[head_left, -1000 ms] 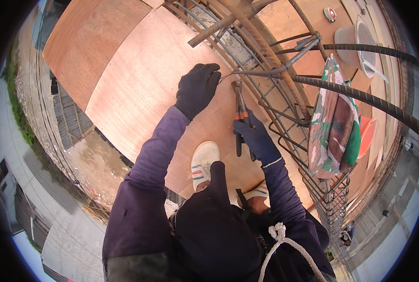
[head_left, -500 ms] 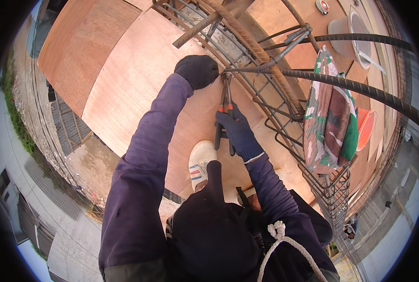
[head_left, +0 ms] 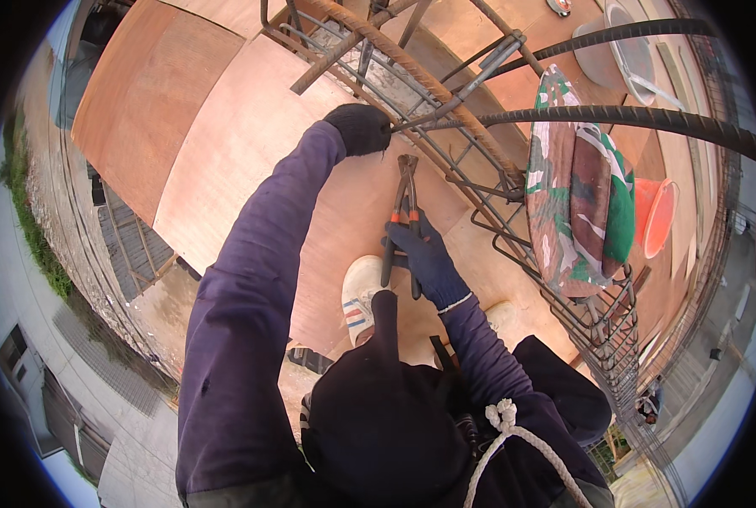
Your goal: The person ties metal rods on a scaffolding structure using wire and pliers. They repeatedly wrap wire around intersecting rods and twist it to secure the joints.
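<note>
My right hand (head_left: 430, 261), in a dark blue knitted glove, is closed round the handles of end-cutting pliers (head_left: 408, 176) with black and orange grips. The pliers' jaws point away from me, over the plywood, touching nothing. Farther away, my left hand (head_left: 359, 130) in a black glove is curled shut against the near side of a rebar cage (head_left: 441, 91). Its fingers meet the end of a thin grey bent bar (head_left: 479, 82); what they pinch is hidden.
Plywood sheets (head_left: 242, 161) lie under me, with a drop beyond their left edge. Thick ribbed bars (head_left: 649, 118) arch across on the right. Beyond the cage are a camouflage cloth item (head_left: 589, 195), an orange bucket (head_left: 646, 203) and a grey bucket (head_left: 596, 61). My white shoe (head_left: 361, 292) stands on the plywood.
The pliers have drawn back toward me, their jaws coming off the bar end beside my left hand. My left hand stays at the cage. The view has shifted slightly.
</note>
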The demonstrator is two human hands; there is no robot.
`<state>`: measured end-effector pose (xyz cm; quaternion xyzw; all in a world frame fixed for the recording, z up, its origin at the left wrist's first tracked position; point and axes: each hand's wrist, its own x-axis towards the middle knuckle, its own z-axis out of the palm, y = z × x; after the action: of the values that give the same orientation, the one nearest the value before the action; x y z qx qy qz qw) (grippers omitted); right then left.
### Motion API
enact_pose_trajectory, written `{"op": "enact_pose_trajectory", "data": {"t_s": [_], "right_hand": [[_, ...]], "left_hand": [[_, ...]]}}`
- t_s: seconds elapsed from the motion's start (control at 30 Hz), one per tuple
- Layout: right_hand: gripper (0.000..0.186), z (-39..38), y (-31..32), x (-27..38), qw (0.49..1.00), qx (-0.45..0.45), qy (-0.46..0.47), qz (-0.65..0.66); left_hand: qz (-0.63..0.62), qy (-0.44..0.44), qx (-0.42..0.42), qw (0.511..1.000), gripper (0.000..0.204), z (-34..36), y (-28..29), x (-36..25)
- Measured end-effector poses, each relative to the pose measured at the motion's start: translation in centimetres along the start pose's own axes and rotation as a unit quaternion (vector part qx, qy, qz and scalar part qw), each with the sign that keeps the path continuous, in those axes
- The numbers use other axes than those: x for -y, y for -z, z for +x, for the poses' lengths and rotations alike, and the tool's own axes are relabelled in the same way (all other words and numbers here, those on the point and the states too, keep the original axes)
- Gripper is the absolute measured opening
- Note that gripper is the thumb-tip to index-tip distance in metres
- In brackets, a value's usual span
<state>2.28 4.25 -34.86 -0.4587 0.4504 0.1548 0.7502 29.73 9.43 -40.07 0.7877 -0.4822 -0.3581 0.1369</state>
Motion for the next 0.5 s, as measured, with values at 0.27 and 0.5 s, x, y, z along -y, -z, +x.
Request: {"op": "enact_pose_trajectory", "data": {"t_s": [0.27,0.5], "right_hand": [[0.036,0.7,0.9,2.0,0.993,0.014,0.016,-0.115],[0.033,1.8,-0.5,3.0,0.996,0.012,0.012,-0.091]], "left_hand": [[-0.249,0.092,0.167,0.949,0.029,-0.2,2.3,0.0],[-0.296,0.095,0.030,0.950,0.026,-1.9,0.8,0.3]]}}
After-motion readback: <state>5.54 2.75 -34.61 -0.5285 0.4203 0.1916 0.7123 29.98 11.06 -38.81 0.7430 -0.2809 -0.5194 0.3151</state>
